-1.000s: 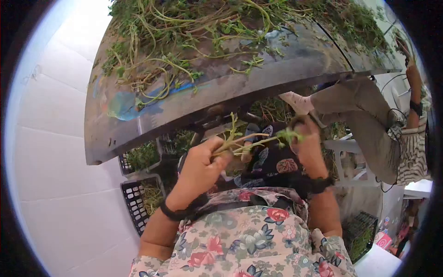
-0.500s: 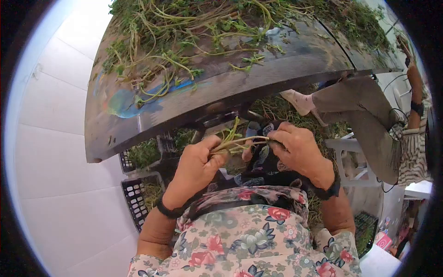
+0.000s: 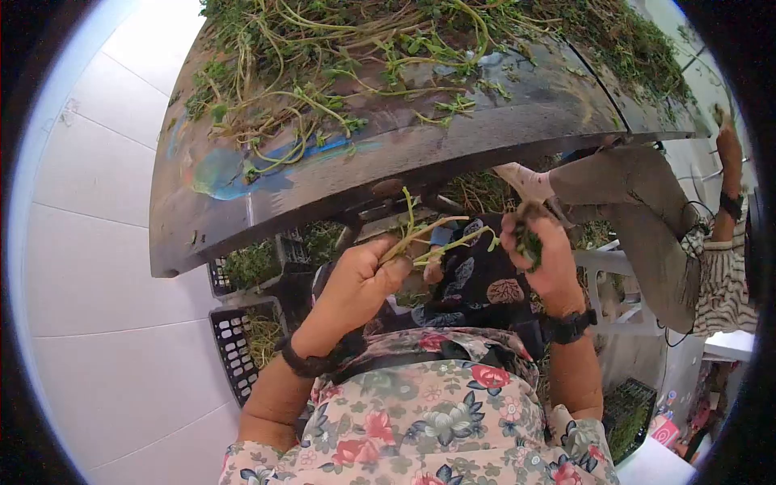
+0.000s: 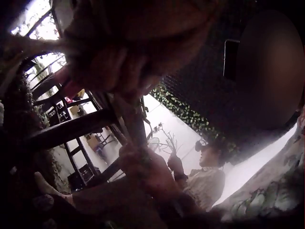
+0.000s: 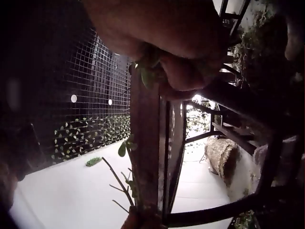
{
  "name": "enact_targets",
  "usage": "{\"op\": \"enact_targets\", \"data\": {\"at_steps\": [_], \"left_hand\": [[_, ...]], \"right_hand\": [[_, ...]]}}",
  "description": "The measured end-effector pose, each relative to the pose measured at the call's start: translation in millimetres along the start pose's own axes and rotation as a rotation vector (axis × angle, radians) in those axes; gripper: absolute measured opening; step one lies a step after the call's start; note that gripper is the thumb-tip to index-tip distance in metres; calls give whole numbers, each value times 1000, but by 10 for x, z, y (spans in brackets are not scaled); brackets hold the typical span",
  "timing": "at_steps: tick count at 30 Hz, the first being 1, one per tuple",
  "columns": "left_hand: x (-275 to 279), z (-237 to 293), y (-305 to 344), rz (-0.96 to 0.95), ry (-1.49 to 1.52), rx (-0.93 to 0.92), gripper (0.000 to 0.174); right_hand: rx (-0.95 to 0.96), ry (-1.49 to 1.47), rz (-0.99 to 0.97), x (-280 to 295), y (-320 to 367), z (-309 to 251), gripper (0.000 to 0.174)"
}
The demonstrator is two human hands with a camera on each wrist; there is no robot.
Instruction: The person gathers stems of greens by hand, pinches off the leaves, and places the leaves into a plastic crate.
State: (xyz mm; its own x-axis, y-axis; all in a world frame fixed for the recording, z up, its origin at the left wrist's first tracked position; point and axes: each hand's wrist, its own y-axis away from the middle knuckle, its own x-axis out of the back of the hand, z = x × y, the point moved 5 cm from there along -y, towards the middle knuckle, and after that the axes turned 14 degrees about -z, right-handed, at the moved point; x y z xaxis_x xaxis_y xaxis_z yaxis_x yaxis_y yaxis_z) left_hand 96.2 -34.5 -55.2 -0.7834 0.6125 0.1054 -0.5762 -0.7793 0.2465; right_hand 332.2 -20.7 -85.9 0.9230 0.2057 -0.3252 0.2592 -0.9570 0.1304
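My left hand (image 3: 364, 279) pinches a few pale green plant stems (image 3: 428, 235) between thumb and fingers, below the table's near edge. Their mostly bare ends point right and up. To the right, apart from those stem tips, my right hand (image 3: 551, 257) is curled round some dark green leaves (image 3: 529, 244). In the right wrist view, leaves (image 5: 150, 70) poke out under the curled fingers, and the stems (image 5: 125, 186) rise from the lower edge. The left wrist view is dark; the left hand's hold is hidden there.
A dark table (image 3: 388, 133) carries a heap of leafy stems (image 3: 339, 44), with loose sprigs near its edge. Black crates (image 3: 233, 352) holding greens stand at lower left, another crate (image 3: 629, 416) at lower right. Someone sits at the right, near a white stool (image 3: 614, 295).
My right hand went in to the stem tips, then drew back right with leaves in its fingers. My left hand keeps the stems in nearly the same place.
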Motion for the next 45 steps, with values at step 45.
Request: {"op": "enact_targets", "data": {"at_steps": [45], "left_hand": [[26,-28,111,-165,589,-168,25]], "right_hand": [[-71,-45,56,79,10,200,12]]}}
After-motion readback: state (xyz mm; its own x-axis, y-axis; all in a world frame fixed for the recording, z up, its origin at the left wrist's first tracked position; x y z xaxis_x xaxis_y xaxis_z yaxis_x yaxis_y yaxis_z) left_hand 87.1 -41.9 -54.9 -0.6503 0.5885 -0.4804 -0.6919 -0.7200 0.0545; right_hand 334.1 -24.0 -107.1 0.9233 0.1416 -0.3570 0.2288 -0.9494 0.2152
